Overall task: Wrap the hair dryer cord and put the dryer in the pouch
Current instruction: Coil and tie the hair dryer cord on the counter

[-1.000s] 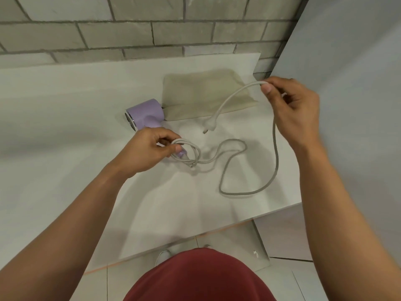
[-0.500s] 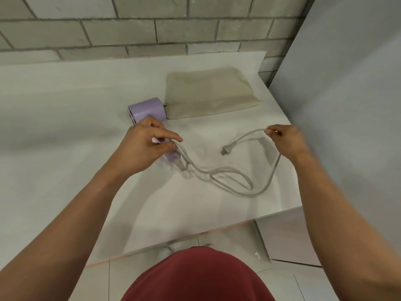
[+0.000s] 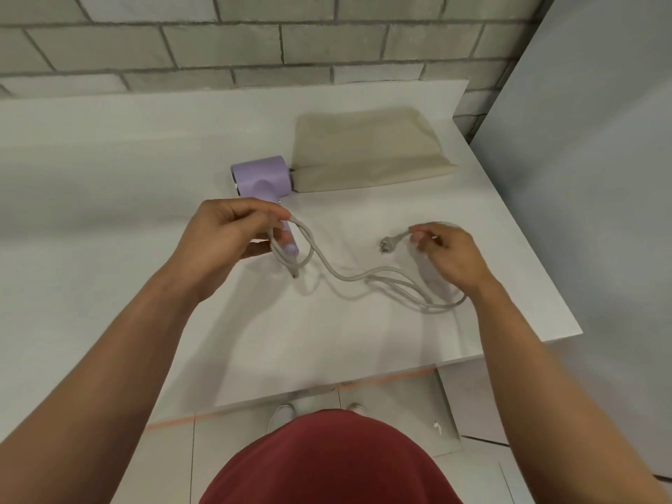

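Hair dryer (image 3: 262, 178) handle and looped cord (image 3: 347, 279) sit gripped in left hand (image 3: 225, 238); right hand (image 3: 449, 254) pinches cord beside plug (image 3: 386, 244).

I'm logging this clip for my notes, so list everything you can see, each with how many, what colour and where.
hair dryer: one, lilac, on the table, just left of the pouch
cord: one, light grey, looped at the dryer's handle, then trailing right across the table
plug: one, grey, at the cord's free end, left of the right hand
pouch: one, beige, flat at the back of the table
table: one, white, against the wall
brick wall: one, grey, behind the table
panel: one, pale grey, far right
shoes: two, white, on the floor below the table edge
top: one, dark red, bottom of view
left hand: one, holding the dryer's handle and cord loops
right hand: one, pinching the cord near the plug
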### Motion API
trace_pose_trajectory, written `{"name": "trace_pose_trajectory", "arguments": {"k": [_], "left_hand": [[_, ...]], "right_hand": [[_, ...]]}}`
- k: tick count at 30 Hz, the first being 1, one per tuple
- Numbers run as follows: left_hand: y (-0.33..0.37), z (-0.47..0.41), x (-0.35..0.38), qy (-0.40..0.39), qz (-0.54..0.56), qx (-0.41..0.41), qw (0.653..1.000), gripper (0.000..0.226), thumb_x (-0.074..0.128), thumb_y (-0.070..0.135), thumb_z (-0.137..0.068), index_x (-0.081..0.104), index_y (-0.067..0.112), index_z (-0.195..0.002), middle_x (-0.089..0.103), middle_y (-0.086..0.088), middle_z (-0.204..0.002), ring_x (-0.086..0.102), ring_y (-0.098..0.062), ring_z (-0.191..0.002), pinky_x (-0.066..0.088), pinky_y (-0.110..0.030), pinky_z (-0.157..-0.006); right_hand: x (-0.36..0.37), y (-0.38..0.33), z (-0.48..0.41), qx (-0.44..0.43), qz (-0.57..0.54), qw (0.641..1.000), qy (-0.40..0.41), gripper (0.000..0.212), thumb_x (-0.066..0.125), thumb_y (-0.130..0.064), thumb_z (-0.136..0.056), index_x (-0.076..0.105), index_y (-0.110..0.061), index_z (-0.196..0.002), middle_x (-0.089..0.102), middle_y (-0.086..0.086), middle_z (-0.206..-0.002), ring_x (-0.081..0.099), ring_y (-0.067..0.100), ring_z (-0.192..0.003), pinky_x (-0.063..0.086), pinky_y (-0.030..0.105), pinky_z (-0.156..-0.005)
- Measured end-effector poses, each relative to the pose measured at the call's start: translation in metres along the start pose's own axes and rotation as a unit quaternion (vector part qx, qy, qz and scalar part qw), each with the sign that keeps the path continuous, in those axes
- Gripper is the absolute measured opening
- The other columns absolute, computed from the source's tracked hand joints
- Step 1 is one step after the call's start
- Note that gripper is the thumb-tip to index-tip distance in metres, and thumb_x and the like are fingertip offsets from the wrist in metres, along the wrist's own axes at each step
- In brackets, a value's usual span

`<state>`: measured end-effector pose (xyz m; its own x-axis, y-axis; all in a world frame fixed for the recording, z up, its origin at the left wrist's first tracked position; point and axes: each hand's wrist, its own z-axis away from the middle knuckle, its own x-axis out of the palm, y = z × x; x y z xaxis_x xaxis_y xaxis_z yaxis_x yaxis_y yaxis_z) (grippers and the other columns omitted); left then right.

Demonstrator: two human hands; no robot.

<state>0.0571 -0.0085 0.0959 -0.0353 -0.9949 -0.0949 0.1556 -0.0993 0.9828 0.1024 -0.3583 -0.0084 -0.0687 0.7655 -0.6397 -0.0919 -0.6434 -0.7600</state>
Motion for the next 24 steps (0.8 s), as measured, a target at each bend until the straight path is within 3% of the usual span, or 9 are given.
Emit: {"name": "trace_pose_trajectory", "arguments": {"k": [3,8,10,13,17,20,24], "left_hand": [[-0.001,0.002,0.002,0.027,0.015,0.008,0.999,0.008,0.072,0.005,-0.093,0.078,0.008,-0.097,0.073,-0.009,-0.079,0.072,-0.022,-0.074,0.06,-0.029,-0.076],[0.003,0.0,-0.004,0.041,0.068,0.016,0.997,0.025,0.068,0.006,-0.098,0.071,0.014,-0.12,0.072,-0.004,-0.086,0.075,-0.021,-0.083,0.059,-0.029,-0.077],[0.005,0.0,-0.007,0.042,0.081,0.021,0.996,0.033,0.067,0.004,-0.098,0.067,0.016,-0.129,0.071,-0.002,-0.089,0.076,-0.022,-0.087,0.059,-0.028,-0.075],[0.006,-0.001,-0.011,0.052,0.079,0.028,0.995,0.032,0.065,0.003,-0.099,0.066,0.012,-0.129,0.067,-0.003,-0.095,0.077,-0.021,-0.085,0.06,-0.03,-0.076],[0.008,-0.001,-0.017,0.049,0.069,0.038,0.996,0.026,0.063,0.004,-0.1,0.069,0.01,-0.125,0.069,-0.01,-0.103,0.077,-0.021,-0.085,0.06,-0.031,-0.078],[0.011,0.0,-0.017,0.05,0.069,0.051,0.995,0.022,0.06,0.003,-0.101,0.072,0.011,-0.118,0.072,-0.005,-0.094,0.076,-0.021,-0.084,0.06,-0.03,-0.076],[0.014,-0.002,-0.021,0.102,0.129,0.062,0.984,0.021,0.059,0.002,-0.102,0.071,0.008,-0.118,0.074,-0.003,-0.091,0.075,-0.019,-0.081,0.061,-0.03,-0.076]], "right_hand": [[0.01,-0.018,0.022,0.037,-0.091,0.991,-0.093,0.02,0.06,-0.028,-0.106,0.078,-0.022,-0.114,0.079,-0.005,-0.106,0.073,0.006,-0.086,0.054,0.021,-0.081],[0.016,-0.023,0.052,0.029,-0.139,0.985,-0.1,0.036,0.06,-0.052,-0.1,0.077,-0.029,-0.121,0.076,-0.017,-0.116,0.068,-0.001,-0.113,0.048,0.021,-0.102],[0.012,-0.014,0.062,0.01,-0.151,0.985,-0.084,0.04,0.061,-0.053,-0.096,0.075,-0.029,-0.125,0.073,-0.018,-0.123,0.065,-0.001,-0.118,0.046,0.022,-0.103],[0.001,-0.001,0.073,0.004,-0.18,0.979,-0.091,0.037,0.071,-0.044,-0.088,0.075,-0.028,-0.122,0.076,-0.015,-0.111,0.068,0.006,-0.107,0.053,0.022,-0.094],[0.006,0.01,0.075,0.008,-0.032,0.985,-0.171,0.022,0.089,-0.034,-0.078,0.081,-0.028,-0.098,0.076,-0.011,-0.093,0.067,0.008,-0.087,0.049,0.016,-0.082],[0.009,0.009,0.072,0.034,-0.046,0.988,-0.144,0.015,0.09,-0.023,-0.079,0.084,-0.023,-0.094,0.078,-0.011,-0.09,0.07,0.005,-0.087,0.05,0.014,-0.082],[0.003,0.009,0.069,0.049,-0.009,0.989,-0.14,0.024,0.097,-0.017,-0.07,0.082,-0.025,-0.087,0.078,-0.006,-0.082,0.069,0.001,-0.075,0.05,0.01,-0.074]]}}
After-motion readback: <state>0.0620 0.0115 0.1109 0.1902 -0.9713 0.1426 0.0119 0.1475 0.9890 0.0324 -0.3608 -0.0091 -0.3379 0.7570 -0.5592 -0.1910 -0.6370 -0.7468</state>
